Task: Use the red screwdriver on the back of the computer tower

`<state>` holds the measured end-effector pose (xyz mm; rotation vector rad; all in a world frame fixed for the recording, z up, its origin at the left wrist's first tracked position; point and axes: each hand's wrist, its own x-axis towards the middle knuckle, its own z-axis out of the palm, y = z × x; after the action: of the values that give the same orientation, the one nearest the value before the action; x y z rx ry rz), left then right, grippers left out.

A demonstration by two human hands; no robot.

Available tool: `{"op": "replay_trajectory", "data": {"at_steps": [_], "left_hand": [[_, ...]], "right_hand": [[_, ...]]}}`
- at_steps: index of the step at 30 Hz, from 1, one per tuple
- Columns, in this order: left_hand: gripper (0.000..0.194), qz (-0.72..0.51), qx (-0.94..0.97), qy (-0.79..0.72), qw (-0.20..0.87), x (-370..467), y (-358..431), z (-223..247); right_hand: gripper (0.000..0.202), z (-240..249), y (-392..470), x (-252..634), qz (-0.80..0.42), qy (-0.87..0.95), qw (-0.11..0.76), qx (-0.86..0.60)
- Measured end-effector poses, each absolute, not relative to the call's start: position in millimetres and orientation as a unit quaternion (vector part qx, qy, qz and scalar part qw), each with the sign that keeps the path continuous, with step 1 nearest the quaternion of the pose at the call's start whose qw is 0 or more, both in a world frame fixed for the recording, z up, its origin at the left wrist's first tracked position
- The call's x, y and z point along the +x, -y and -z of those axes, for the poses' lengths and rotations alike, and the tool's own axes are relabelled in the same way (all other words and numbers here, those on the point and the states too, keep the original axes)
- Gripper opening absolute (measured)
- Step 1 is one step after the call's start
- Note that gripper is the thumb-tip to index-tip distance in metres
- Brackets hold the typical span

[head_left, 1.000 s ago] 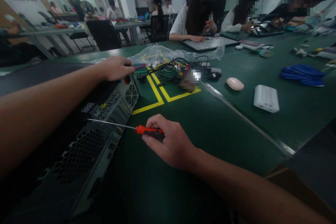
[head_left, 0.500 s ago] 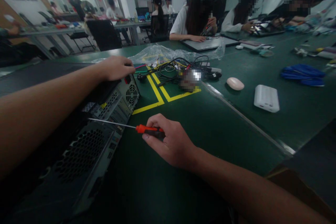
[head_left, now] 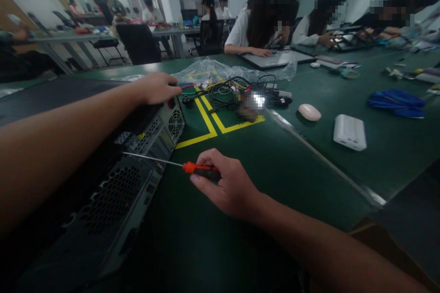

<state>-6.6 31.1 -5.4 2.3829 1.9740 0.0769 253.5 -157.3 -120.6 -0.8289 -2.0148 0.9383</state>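
Orange and black, the handle of the screwdriver (head_left: 187, 166) sits near the centre of the frame, where our right hand (head_left: 228, 185) grasps it, thumb and fingers curled around the grip. The slim shaft points left, its tip reaching the vented panel of the computer case (head_left: 115, 197); we cannot tell whether it is seated in anything. Holding the handle from behind probably lets us aim the shaft nearly level while the wrist clears the metal.

The case fills the left of the frame, its panel turned toward the middle, which seems to put that face within the tool's reach. Our left hand (head_left: 160, 89) lies over its far upper edge, above the round fan grille (head_left: 176, 122), fingers bent down; we judge it braces the case against the tool's push, though how firmly it grips we cannot tell.

Beyond, at upper centre, 1 tangle of cables (head_left: 223, 94) lies before crumpled clear plastic (head_left: 206, 69), perhaps kept there to leave working room. On the right of the green bench (head_left: 302, 169) rest 1 pale oval object (head_left: 310, 112), 1 white block (head_left: 349, 132) and 1 blue bundle (head_left: 396, 103), all well apart from our 2 hands.
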Motion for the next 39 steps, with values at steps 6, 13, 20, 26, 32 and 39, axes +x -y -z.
{"op": "replay_trajectory", "data": {"at_steps": [6, 13, 20, 26, 32, 39], "left_hand": [[0.069, -0.005, 0.767, -0.641, 0.006, -2.7, -30.2, 4.1], [0.062, 0.012, 0.764, -0.645, -0.024, -3.7, -33.4, 7.7], [0.052, -0.013, 0.778, -0.628, -0.003, -11.4, -31.3, 13.0], [0.056, -0.017, 0.774, -0.633, 0.002, -13.0, -33.1, 13.0], [0.056, -0.046, 0.768, -0.639, -0.008, -12.6, -35.3, 16.2], [0.062, 0.012, 0.780, -0.625, -0.010, -2.1, -28.0, 5.2]], "right_hand": [[0.015, 121.2, 155.2, 255.1, -0.350, 0.784, 0.404, -0.316], [0.023, 117.6, 151.0, 251.9, -0.359, 0.773, 0.425, -0.303], [0.024, 121.0, 159.4, 248.5, -0.409, 0.755, 0.398, -0.321], [0.015, 122.7, 159.7, 248.5, -0.408, 0.764, 0.383, -0.321], [0.013, 111.5, 156.5, 255.8, -0.386, 0.791, 0.348, -0.322], [0.017, 95.7, 147.2, 260.6, -0.373, 0.808, 0.325, -0.321]]}}
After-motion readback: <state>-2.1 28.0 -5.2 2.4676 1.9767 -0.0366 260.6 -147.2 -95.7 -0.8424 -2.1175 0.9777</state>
